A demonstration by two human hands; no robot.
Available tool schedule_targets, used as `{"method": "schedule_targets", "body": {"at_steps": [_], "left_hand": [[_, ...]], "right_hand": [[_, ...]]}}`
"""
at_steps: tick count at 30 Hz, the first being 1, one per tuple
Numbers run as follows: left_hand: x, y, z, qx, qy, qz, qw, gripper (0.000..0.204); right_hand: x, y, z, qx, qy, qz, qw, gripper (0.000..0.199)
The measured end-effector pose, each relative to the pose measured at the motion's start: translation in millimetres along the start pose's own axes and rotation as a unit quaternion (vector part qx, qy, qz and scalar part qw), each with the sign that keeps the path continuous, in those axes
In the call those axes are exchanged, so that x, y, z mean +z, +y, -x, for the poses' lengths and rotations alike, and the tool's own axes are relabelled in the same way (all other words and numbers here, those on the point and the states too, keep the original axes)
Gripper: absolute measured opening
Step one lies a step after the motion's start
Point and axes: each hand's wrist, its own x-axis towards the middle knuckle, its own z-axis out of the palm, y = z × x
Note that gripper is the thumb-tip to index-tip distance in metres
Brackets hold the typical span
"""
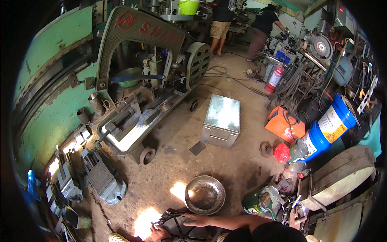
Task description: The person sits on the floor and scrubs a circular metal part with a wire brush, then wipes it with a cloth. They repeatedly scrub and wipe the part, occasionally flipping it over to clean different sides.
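Observation:
A dark spoked wheel (177, 228) lies low at the bottom centre, between my arms. My right hand (195, 220) rests on its upper side, palm down with the fingers stretched out. At the wheel's left edge my left hand (160, 234) is closed, its fingertips pinched together by the rim; whatever small thing they hold is too small to make out. Just beyond the wheel a round metal basin (205, 197) stands on the floor, its bottom stained brown. The wheel's lower part runs out of view.
A silver metal box (221, 115) stands ahead, near a small dark plate (197, 148). On the left are a green power hacksaw (141, 30) and a machine vise (105, 177). To the right stand an open can (260, 201), an orange case (285, 124) and blue buckets (334, 121). Two people work far back.

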Motion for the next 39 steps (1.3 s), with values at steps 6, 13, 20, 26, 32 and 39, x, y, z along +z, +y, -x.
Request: {"method": "schedule_targets", "body": {"at_steps": [6, 13, 20, 26, 32, 39], "left_hand": [[-37.3, 24.3, 3.1, -0.043, -0.073, 0.040, 0.996, 0.045], [-4.0, 5.0, -0.2, -0.015, -0.024, 0.038, 0.999, 0.045], [-12.3, 5.7, -0.5, -0.032, -0.022, 0.011, 0.999, 0.038], [-9.5, 10.2, 1.4, -0.021, -0.002, 0.060, 0.998, 0.036], [-12.1, 6.9, 3.5, -0.026, 0.004, 0.038, 0.999, 0.033], [-17.4, 12.3, -0.7, -0.027, -0.005, 0.012, 1.000, 0.030]], "right_hand": [[-2.8, 5.0, 31.5, 0.013, 0.012, 0.023, 1.000, 0.096], [-11.7, -21.9, -9.8, 0.011, -0.046, 0.040, 0.998, 0.098], [-18.8, -9.1, 16.4, 0.048, -0.071, 0.059, 0.995, 0.104], [-18.9, -9.7, 4.1, 0.044, -0.070, 0.074, 0.994, 0.106], [-21.2, -11.3, 5.7, 0.062, -0.097, 0.069, 0.991, 0.108], [-12.7, 18.0, 21.6, 0.062, -0.045, 0.056, 0.995, 0.108]]}}
